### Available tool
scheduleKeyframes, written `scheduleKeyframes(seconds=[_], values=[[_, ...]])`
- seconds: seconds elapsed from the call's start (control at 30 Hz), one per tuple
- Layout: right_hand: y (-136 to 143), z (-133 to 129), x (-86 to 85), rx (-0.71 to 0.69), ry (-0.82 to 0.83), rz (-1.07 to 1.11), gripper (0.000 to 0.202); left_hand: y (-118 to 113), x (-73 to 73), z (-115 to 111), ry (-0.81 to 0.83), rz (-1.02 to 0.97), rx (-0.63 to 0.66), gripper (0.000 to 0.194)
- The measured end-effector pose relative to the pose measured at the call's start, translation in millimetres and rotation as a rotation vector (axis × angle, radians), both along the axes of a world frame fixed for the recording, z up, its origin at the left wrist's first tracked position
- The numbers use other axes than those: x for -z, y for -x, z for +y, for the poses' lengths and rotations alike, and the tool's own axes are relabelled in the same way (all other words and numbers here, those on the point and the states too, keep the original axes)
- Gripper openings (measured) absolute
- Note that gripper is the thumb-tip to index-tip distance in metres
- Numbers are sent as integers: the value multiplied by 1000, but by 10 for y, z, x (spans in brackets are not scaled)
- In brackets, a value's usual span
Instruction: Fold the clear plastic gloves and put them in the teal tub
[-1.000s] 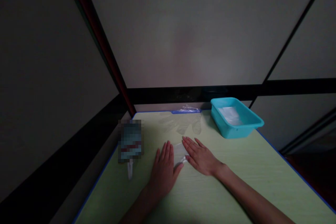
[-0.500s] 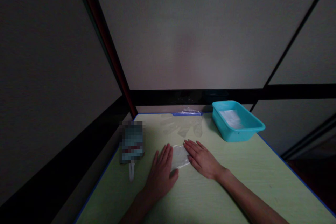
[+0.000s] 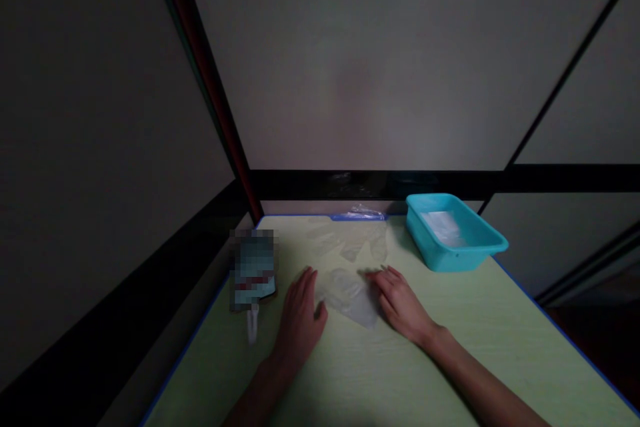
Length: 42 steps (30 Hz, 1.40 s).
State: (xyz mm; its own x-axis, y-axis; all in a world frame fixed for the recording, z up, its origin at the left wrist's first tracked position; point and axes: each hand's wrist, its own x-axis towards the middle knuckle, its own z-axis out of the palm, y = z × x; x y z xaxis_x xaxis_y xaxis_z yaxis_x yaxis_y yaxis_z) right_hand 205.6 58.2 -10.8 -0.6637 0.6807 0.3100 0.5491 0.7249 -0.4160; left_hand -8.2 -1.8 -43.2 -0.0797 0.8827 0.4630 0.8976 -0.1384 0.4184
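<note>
A thin translucent plastic piece (image 3: 355, 300) lies partly spread on the pale green table (image 3: 350, 373), between my two hands. To its left rests my left hand (image 3: 301, 317), its fingers extended and the thumb a little apart. My right hand (image 3: 403, 303) is at the right edge of the plastic, index finger reaching left and the other fingers bent; whether it pinches the film is not clear. Farther back, clear plastic gloves (image 3: 353, 240) lie flat on the tabletop.
A turquoise basin (image 3: 455, 257) with white sheets (image 3: 444, 228) inside stands at the back right. On the left are a blurred-out pack (image 3: 254, 270) and a small white strip (image 3: 253, 325). Crumpled clear film (image 3: 365, 212) lies at the back edge, before a wall.
The plastic between my hands has gone from a small folded rectangle to a wider, looser shape. My left hand has shifted slightly left, and my right hand slightly right with its fingers more bent.
</note>
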Motion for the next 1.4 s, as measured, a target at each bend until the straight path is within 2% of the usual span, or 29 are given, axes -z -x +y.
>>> scheduleKeyframes(seconds=[0.17, 0.33, 0.47, 0.6, 0.7, 0.93, 1.17, 1.3, 1.4], values=[[-35, -59, -28, 10, 81, 67, 34, 21, 20, 32, -24, -7, -35, 51], [-9, -155, -35, -123, 136, 81, 33, 1, 1, 8, -47, -38, -42, 48], [-2, -159, -44, -174, 32, 64, 25, -41, -78, -40, -12, -36, 49, 42], [-72, -108, -102, -245, -154, -14, 21, -103, -177, -112, 88, 62, 198, 48], [-126, -96, -155, -346, -236, -100, 23, -153, -228, -159, 153, 126, 258, 51], [-120, -143, -211, -432, -259, -250, 24, -204, -228, -215, 232, 260, 376, 68], [-73, -179, -226, -412, -333, -281, 24, -196, -224, -216, 228, 345, 424, 66], [-42, -194, -168, -402, -354, -282, 26, -207, -251, -217, 267, 317, 420, 67], [-34, -199, -127, -413, -321, -264, 23, -207, -238, -219, 251, 202, 416, 68]])
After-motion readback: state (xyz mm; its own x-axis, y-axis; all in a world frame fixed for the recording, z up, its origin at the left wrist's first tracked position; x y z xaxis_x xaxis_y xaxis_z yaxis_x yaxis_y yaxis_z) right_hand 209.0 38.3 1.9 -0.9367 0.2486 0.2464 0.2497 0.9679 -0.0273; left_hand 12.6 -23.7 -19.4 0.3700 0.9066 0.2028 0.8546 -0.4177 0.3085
